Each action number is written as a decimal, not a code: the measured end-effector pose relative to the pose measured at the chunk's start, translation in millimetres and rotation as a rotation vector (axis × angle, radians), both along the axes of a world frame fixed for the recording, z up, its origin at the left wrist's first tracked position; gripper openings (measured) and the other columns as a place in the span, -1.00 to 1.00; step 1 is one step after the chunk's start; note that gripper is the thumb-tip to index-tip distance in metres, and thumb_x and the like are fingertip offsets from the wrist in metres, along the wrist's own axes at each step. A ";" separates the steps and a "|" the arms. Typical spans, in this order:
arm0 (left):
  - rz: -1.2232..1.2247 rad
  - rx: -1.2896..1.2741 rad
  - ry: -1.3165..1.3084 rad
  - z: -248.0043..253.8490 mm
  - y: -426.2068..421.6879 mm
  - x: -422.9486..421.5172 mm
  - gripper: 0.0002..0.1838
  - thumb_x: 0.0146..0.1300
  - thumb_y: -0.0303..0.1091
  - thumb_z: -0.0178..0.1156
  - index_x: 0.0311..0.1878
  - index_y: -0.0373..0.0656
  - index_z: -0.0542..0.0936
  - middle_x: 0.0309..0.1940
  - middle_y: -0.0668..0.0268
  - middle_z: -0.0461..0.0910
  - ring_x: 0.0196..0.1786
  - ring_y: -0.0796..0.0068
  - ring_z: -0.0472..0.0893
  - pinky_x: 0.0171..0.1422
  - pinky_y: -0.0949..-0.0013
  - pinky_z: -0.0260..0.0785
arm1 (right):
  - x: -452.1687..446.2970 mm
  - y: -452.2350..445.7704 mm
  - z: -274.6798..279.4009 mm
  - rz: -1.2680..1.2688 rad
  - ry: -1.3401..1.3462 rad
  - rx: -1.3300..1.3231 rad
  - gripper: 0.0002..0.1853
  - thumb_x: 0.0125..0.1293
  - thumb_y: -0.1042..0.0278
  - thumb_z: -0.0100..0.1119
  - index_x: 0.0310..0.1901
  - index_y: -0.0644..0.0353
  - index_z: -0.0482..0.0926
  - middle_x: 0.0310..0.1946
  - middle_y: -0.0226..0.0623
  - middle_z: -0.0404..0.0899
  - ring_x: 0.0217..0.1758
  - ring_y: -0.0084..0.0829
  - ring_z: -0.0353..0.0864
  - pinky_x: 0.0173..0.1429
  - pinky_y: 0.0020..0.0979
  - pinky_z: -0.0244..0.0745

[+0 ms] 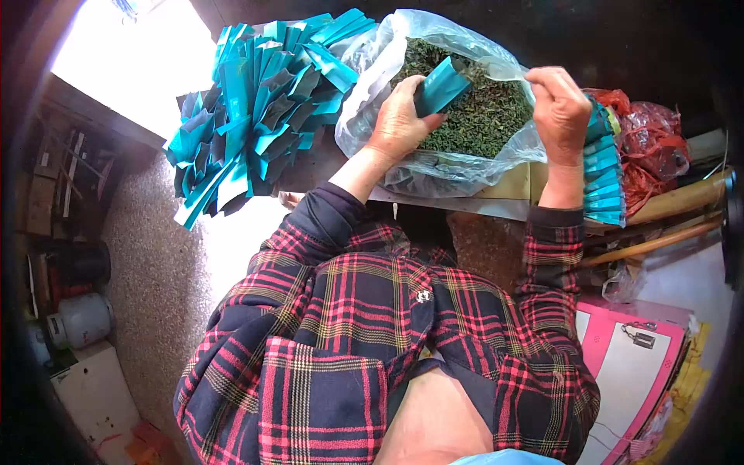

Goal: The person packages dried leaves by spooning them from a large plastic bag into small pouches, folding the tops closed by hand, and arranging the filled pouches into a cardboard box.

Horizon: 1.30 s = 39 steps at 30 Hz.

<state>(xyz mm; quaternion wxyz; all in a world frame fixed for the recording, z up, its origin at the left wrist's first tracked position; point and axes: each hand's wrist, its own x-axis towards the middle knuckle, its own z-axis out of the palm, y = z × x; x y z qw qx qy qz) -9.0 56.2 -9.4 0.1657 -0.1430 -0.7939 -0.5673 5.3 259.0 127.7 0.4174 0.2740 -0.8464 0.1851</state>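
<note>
My left hand (pixel 403 124) is wrapped round a teal packet (pixel 442 87), held tilted over dried green leaves (pixel 484 112). These leaves fill a clear plastic bag (pixel 364 93) with its mouth spread wide. At the bag's right edge is my right hand (pixel 559 105), raised with its fingers curled together near the plastic; whether they grip it is unclear. A large heap of teal packets (pixel 248 108) lies left of the bag. More teal packets (pixel 603 174) stand in a row to the right, beyond my right wrist.
Red plastic bags (pixel 651 139) lie at the right, above some wooden poles (pixel 666 205). A pink and white box (pixel 632 349) is at the lower right. On the left side are a gas cylinder (pixel 84 318) and a white cabinet (pixel 93 391).
</note>
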 end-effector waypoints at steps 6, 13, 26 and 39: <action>-0.005 0.030 -0.004 -7.4 -2.1 -2.5 -0.27 -0.10 -0.35 0.50 0.17 -0.21 0.39 -0.11 0.13 0.56 -0.01 0.31 0.56 0.09 0.31 0.41 | -16.4 18.0 -114.7 -0.124 -0.353 -0.281 -0.93 0.18 0.55 0.24 -0.33 0.17 0.65 -0.39 -0.26 0.67 -0.35 -0.39 0.66 -0.23 -0.44 0.50; -0.146 0.199 -0.069 -12.9 0.2 -6.9 -0.26 -0.08 -0.38 0.49 0.20 -0.20 0.35 -0.14 0.16 0.55 -0.07 0.34 0.57 0.07 0.32 0.42 | -11.8 -13.2 -75.0 -0.044 -0.161 -0.189 -0.56 -0.04 0.69 0.24 -0.05 0.16 0.61 -0.17 -0.34 0.59 -0.23 -0.43 0.56 -0.12 -0.45 0.52; -0.072 0.181 -0.077 6.7 9.6 0.6 -0.17 -0.16 -0.37 0.53 0.23 -0.18 0.32 0.11 0.05 0.44 0.15 0.17 0.49 0.17 0.23 0.39 | -4.4 -38.9 -59.7 0.082 -0.323 -0.572 -0.94 0.12 0.58 0.26 -0.35 0.30 0.60 -0.58 -0.38 0.57 -0.52 -0.62 0.49 -0.40 -0.55 0.41; -0.555 0.729 -0.494 0.7 5.9 -6.5 -0.09 0.15 -0.38 0.35 0.42 -0.45 -0.01 0.18 0.11 0.39 0.04 0.48 0.46 0.13 0.48 0.34 | 3.4 -35.2 -48.3 0.034 -0.173 -0.342 -0.94 0.15 0.58 0.24 -0.32 0.30 0.61 -0.52 -0.37 0.58 -0.45 -0.63 0.52 -0.34 -0.55 0.43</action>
